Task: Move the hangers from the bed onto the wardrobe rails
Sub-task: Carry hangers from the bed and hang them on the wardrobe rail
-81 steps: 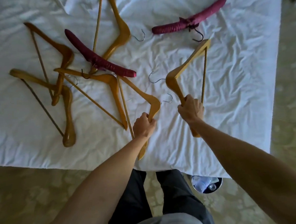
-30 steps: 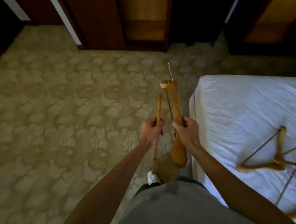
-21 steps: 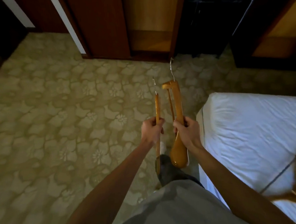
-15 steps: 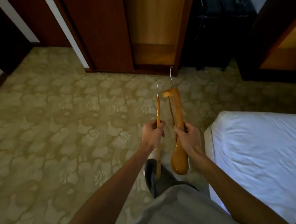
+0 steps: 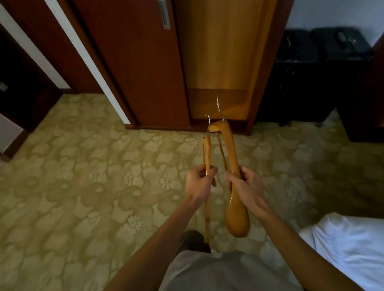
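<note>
Wardrobe open ahead across carpet; left hand and right hand each grip one wooden hanger, keep hooks up, untangled, rail unseen

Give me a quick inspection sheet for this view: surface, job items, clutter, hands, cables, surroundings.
Surface: patterned carpet; white bed corner at lower right.
Job's things: two wooden hangers, left hanger and right hanger, hooks pointing up.
Clutter: dark cases beside the wardrobe.
Hands: left hand grips the left hanger; right hand grips the right hanger.
Cables: nothing seen.
Surroundings: open wardrobe ahead; its rail not in view.
</note>
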A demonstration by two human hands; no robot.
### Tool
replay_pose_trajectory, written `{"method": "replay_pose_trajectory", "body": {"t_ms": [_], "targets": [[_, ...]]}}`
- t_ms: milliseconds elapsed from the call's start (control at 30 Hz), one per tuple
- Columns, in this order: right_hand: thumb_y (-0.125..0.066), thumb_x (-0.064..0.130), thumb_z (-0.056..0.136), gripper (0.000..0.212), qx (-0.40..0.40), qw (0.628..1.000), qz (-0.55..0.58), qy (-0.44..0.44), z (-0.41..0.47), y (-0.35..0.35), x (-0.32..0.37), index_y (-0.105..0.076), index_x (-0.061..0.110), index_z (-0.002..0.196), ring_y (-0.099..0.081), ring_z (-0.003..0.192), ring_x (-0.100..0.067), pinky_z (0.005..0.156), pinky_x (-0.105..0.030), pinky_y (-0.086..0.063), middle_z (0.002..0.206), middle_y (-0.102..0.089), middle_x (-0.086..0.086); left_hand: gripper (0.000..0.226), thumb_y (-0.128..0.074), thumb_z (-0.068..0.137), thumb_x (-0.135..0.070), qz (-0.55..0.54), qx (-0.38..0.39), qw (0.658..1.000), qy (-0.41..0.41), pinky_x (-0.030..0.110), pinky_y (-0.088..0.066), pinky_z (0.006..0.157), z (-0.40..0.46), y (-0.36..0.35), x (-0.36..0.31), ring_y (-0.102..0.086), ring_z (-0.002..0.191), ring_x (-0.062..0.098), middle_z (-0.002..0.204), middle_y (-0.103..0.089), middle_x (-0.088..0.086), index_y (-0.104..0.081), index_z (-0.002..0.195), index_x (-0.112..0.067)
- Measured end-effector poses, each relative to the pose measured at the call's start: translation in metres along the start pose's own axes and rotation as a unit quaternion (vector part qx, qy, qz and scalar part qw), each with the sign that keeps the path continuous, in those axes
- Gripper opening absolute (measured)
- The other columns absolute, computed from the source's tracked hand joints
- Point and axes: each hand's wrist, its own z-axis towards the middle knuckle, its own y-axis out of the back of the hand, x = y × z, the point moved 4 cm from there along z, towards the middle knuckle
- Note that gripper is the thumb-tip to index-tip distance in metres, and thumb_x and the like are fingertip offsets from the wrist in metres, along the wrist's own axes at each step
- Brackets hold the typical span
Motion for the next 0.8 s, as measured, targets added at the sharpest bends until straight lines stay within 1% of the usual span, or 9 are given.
{"method": "replay_pose_trajectory", "body": {"t_ms": [100,267,333,400,467,533,667,733,800], "targets": [[-0.069,0.028,0.09,0.015,0.011,1.0,0.004,0.003,0.055,-0.008,0.019,-0.069,0.014,0.084,-0.059,0.06,-0.02,0.064,-0.041,-0.054,0.067,-0.067,-0.002,0.018,-0.062,0.098,-0.028,-0.012,0.009,1.0,0.008,0.017,-0.046,0.05,0.056,0.006,-0.013,-0.055,0.053,0.007,0.061,-0.064,-0.002,-0.071,0.09,-0.015],[-0.069,0.024,0.092,0.013,0.002,1.0,0.011,0.014,0.165,-0.024,0.058,-0.069,0.014,0.084,-0.058,0.06,-0.018,0.062,-0.036,-0.052,0.066,-0.064,-0.002,0.024,-0.06,0.098,-0.03,-0.032,0.005,0.999,0.016,0.017,-0.045,0.053,0.165,0.013,-0.043,-0.053,0.058,0.012,0.061,-0.062,-0.001,-0.073,0.095,-0.01],[-0.069,0.027,0.092,0.015,-0.003,1.0,0.003,0.014,0.218,-0.031,0.074,-0.069,0.014,0.085,-0.058,0.061,-0.019,0.065,-0.038,-0.053,0.068,-0.065,-0.004,0.024,-0.06,0.098,-0.03,-0.041,0.006,0.999,0.008,0.017,-0.043,0.05,0.218,0.013,-0.058,-0.052,0.057,0.013,0.061,-0.063,0.0,-0.073,0.095,-0.01],[-0.068,0.032,0.093,0.018,-0.01,1.0,-0.002,0.017,0.267,-0.037,0.093,-0.069,0.015,0.086,-0.059,0.063,-0.021,0.068,-0.043,-0.055,0.072,-0.066,-0.008,0.024,-0.061,0.098,-0.031,-0.043,0.01,0.999,0.002,0.021,-0.043,0.05,0.269,0.012,-0.075,-0.051,0.054,0.01,0.061,-0.063,0.0,-0.073,0.094,-0.01],[-0.067,0.036,0.093,0.02,-0.025,1.0,-0.011,0.014,0.318,-0.039,0.116,-0.069,0.017,0.084,-0.059,0.063,-0.022,0.069,-0.045,-0.055,0.071,-0.066,-0.008,0.026,-0.062,0.096,-0.032,-0.043,0.003,0.999,0.001,0.026,-0.042,0.052,0.325,0.01,-0.094,-0.049,0.05,0.008,0.059,-0.063,-0.002,-0.071,0.086,-0.01],[-0.066,0.035,0.093,0.023,-0.034,0.999,-0.02,0.022,0.355,-0.037,0.138,-0.067,0.017,0.079,-0.057,0.061,-0.021,0.064,-0.042,-0.051,0.067,-0.063,-0.008,0.028,-0.062,0.096,-0.032,-0.05,-0.007,0.999,-0.006,0.029,-0.042,0.055,0.367,0.009,-0.113,-0.049,0.05,0.008,0.057,-0.062,-0.002,-0.069,0.081,-0.009],[-0.066,0.027,0.095,0.027,-0.045,0.998,-0.014,0.047,0.431,-0.026,0.18,-0.066,0.007,0.076,-0.056,0.054,-0.013,0.059,-0.029,-0.048,0.061,-0.061,-0.003,0.028,-0.063,0.097,-0.025,-0.065,0.003,0.998,-0.024,0.02,-0.043,0.053,0.447,0.001,-0.156,-0.052,0.05,0.007,0.056,-0.06,0.0,-0.067,0.075,-0.009],[-0.065,0.027,0.095,0.026,-0.045,0.997,-0.012,0.055,0.463,-0.02,0.2,-0.065,0.011,0.075,-0.055,0.05,-0.006,0.055,-0.02,-0.046,0.059,-0.06,0.002,0.031,-0.063,0.097,-0.024,-0.065,0.005,0.998,-0.026,0.02,-0.041,0.051,0.482,-0.005,-0.178,-0.05,0.046,0.006,0.054,-0.058,0.0,-0.063,0.068,-0.011],[-0.065,0.028,0.095,0.026,-0.043,0.997,-0.01,0.057,0.498,-0.015,0.219,-0.065,0.014,0.074,-0.055,0.05,-0.004,0.056,-0.02,-0.046,0.058,-0.06,0.005,0.032,-0.062,0.097,-0.023,-0.066,0.018,0.997,-0.029,0.02,-0.04,0.05,0.518,-0.013,-0.198,-0.049,0.045,0.006,0.054,-0.058,0.0,-0.062,0.067,-0.011]]}}
